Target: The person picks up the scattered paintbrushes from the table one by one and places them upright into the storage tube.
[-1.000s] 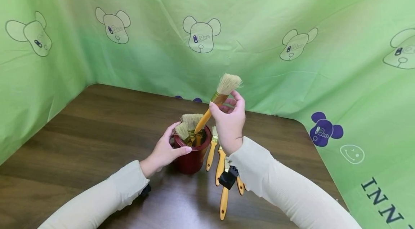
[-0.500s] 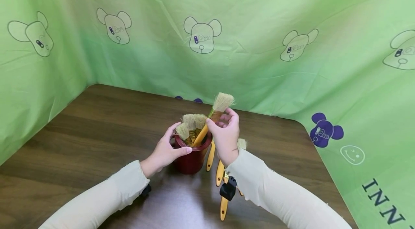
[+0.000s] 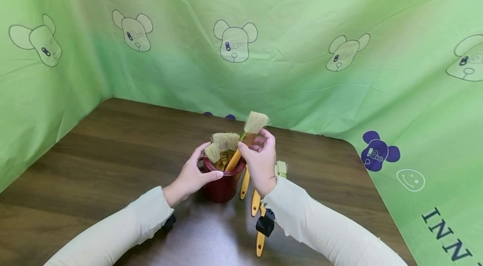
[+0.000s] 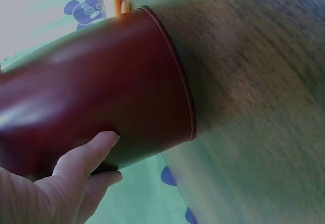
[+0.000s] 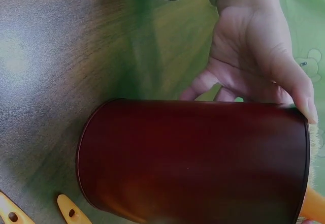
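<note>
In the head view a dark red cup (image 3: 222,188) stands on the table with several bristle paintbrushes (image 3: 222,142) in it, bristles up. My left hand (image 3: 191,176) grips its left side, thumb over the near rim; fingers (image 4: 84,165) lie along the wall in the left wrist view. My right hand (image 3: 261,159) pinches a wide paintbrush (image 3: 255,122) near its ferrule. That brush leans right, bristles up, its orange handle running down into the cup; the handle's end is hidden inside. The right wrist view shows the cup's side (image 5: 193,158) and an orange handle at its mouth.
Several orange-handled paintbrushes (image 3: 260,243) lie on the brown wooden table (image 3: 124,140) right of the cup, partly under my right forearm. A green printed cloth (image 3: 181,77) hangs around the table's back and sides.
My right hand has moved down and slightly left, lowering the paintbrush's handle deeper into the cup. The left hand and the cup have stayed in place.
</note>
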The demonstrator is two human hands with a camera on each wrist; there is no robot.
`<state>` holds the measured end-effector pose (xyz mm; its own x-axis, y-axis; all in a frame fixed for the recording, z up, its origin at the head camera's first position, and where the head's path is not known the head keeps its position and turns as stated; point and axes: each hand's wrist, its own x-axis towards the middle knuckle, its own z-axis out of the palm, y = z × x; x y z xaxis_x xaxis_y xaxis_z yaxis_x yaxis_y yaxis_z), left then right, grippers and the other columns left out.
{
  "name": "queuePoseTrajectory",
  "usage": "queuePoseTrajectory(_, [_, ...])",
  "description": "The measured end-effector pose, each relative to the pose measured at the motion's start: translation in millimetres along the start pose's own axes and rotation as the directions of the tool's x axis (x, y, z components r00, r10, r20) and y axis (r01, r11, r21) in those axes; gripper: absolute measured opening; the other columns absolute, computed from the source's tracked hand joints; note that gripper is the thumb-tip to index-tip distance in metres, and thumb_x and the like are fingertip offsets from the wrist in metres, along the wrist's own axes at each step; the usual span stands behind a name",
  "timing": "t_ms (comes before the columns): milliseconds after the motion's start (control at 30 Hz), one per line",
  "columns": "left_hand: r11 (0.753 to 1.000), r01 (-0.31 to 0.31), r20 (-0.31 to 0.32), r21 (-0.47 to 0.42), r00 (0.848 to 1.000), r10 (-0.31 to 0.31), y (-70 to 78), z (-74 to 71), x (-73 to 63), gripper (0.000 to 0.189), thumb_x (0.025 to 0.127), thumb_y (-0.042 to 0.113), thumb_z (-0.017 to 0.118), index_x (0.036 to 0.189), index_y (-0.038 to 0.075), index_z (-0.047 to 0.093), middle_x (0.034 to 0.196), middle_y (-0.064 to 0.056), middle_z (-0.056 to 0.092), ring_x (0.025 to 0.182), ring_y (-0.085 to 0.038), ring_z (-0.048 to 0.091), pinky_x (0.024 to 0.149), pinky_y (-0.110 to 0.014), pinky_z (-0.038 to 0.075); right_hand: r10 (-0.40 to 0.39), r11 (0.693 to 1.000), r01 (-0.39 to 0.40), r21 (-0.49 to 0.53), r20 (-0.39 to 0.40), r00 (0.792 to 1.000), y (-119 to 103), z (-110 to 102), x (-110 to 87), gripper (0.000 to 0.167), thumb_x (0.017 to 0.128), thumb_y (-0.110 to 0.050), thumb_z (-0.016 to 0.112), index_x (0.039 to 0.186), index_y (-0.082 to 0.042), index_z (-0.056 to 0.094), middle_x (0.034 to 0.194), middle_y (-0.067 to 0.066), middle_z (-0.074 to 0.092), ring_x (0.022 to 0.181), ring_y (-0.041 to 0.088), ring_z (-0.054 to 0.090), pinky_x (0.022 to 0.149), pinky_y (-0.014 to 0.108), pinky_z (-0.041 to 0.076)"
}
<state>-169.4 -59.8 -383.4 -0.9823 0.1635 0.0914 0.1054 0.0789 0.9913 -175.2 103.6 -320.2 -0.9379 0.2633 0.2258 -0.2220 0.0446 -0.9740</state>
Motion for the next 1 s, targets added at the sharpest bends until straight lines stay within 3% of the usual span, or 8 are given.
queuePoseTrajectory(267, [0.999,0.029,-0.01,0.025,1.0,-0.029,2.2,-1.6,0.0,0.083,0.079,0.009,0.077,0.147,0.01,0.03,0.135,-0.024,0.044,0.122,-0.04,0.046,0.091,-0.049,0.045,0.005,0.998,-0.005,0.061,-0.002,1.0,-2,-6,5.6,0.051,0.085,-0.001,0.064,0.129,0.001,0.038,0.096,0.007,0.045,0.077,0.01,0.05,0.059,0.021,0.052])
queuePoseTrajectory(533, [0.999,0.034,-0.015,0.018,0.999,-0.033,1.8,-0.5,-0.9,0.084,0.078,0.007,0.077,0.147,0.009,0.03,0.136,-0.024,0.043,0.122,-0.042,0.046,0.092,-0.05,0.045,-0.008,1.0,0.007,-0.015,-0.066,0.998,9,-37,28.0,0.046,0.09,-0.005,0.063,0.128,0.003,0.04,0.094,0.005,0.044,0.074,0.007,0.05,0.06,0.021,0.053])
queuePoseTrajectory(700, [0.999,0.038,-0.015,0.016,0.999,-0.037,0.6,0.7,-0.9,0.084,0.079,0.008,0.077,0.147,0.009,0.03,0.136,-0.024,0.043,0.122,-0.042,0.046,0.092,-0.051,0.045,0.057,0.989,-0.065,-0.131,-0.066,0.996,23,-67,41.0,0.046,0.09,-0.009,0.063,0.129,0.003,0.04,0.1,0.007,0.043,0.078,0.008,0.048,0.059,0.019,0.052])
queuePoseTrajectory(833, [0.999,0.045,-0.016,0.018,0.999,-0.045,1.0,1.5,-1.5,0.086,0.079,0.009,0.078,0.149,0.011,0.028,0.137,-0.023,0.043,0.123,-0.042,0.045,0.093,-0.053,0.044,0.183,0.94,-0.18,-0.291,-0.018,0.983,38,-91,46.8,0.053,0.091,-0.014,0.064,0.135,0.003,0.038,0.112,0.014,0.042,0.085,0.015,0.049,0.063,0.024,0.054])
queuePoseTrajectory(1000, [0.998,0.054,0.004,-0.012,0.999,-0.054,1.1,-1.7,-0.5,0.088,0.079,0.01,0.077,0.151,0.012,0.027,0.139,-0.02,0.044,0.126,-0.039,0.044,0.095,-0.05,0.044,0.341,0.84,-0.286,-0.461,0.04,0.939,56,-116,47.2,0.059,0.092,-0.015,0.062,0.14,0.006,0.034,0.119,0.022,0.041,0.092,0.024,0.051,0.07,0.037,0.056])
